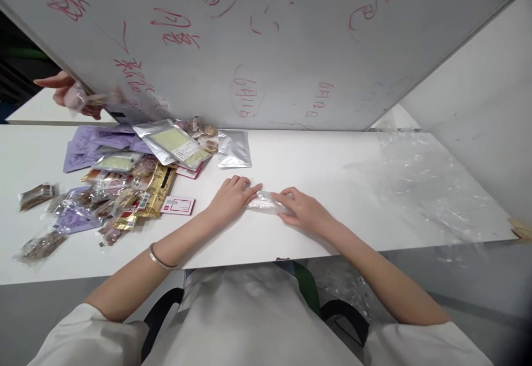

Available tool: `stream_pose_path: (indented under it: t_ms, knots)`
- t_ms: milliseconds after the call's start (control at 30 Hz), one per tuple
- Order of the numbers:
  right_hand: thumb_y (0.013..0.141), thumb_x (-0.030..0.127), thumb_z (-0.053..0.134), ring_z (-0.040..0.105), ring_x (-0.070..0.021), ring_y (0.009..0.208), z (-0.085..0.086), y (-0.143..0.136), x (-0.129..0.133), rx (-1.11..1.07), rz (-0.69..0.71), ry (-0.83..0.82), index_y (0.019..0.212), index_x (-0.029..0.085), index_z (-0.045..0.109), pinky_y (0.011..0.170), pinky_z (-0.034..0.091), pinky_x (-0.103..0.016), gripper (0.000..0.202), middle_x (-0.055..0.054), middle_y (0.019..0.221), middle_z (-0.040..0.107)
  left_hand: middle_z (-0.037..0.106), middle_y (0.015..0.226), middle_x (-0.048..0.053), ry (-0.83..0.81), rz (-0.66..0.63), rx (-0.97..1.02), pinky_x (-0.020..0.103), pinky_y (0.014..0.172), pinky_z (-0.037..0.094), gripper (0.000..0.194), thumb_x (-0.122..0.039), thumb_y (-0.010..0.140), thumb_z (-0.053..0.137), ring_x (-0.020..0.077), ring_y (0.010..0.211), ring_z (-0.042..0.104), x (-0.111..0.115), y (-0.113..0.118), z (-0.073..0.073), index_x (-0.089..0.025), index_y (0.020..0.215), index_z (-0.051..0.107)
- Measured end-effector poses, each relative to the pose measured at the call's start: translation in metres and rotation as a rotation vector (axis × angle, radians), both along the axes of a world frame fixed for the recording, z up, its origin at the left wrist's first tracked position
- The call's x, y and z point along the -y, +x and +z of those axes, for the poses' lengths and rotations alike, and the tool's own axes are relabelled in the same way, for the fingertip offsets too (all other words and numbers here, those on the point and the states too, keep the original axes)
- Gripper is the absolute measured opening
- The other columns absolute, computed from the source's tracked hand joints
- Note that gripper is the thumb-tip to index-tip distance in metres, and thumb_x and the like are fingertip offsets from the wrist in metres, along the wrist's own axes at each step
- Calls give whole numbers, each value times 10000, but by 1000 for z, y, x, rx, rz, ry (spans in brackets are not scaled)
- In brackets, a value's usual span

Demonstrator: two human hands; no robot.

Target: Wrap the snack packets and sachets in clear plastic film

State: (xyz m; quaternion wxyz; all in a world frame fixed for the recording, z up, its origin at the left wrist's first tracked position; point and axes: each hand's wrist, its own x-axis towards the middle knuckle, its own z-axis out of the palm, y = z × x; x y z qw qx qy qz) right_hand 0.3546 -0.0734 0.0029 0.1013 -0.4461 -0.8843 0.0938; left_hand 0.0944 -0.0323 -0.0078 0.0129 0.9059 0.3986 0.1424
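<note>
A small, whitish clear-plastic roll (266,203), which looks like bubble wrap, lies on the white table between my two hands. What may be inside it cannot be made out. My left hand (230,199) is at its left end, thumb and fingers closed on the plastic. At the right end, my right hand (306,212) pinches the roll between thumb and fingers. Beyond my left hand lies a flat silver pouch (234,148), apart from it. A red-and-white card or small box (178,206) rests to the left.
Lilac packets (85,150), a gold packet (160,188) and clear bags (44,247) are heaped at left. Crumpled clear plastic sheeting (428,183) covers the right. A whiteboard (282,50) stands behind the table. Another person's hand (62,91) holds a clear-wrapped item at its left edge.
</note>
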Motion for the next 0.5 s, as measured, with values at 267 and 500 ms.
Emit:
stream_pose_path:
  t_ms: [267, 500]
  knots:
    - [769, 163, 541, 570, -236, 698, 11, 7, 42, 319, -192, 3, 1432, 104, 490, 711, 468, -390, 668, -119, 858, 637, 523, 1379, 195, -70, -246, -11, 455, 965, 398, 711, -622, 970, 357, 342, 1204, 488, 17, 35, 4, -136, 1489, 365]
    - [971, 331, 369, 604, -213, 710, 69, 111, 48, 41, -945, -29, 1581, 215, 174, 604, 457, -326, 652, -139, 1042, 630, 320, 1529, 206, -95, -174, 275, 535, 1083, 321, 635, -449, 1031, 297, 364, 1395, 325, 12, 31, 5, -234, 1584, 72]
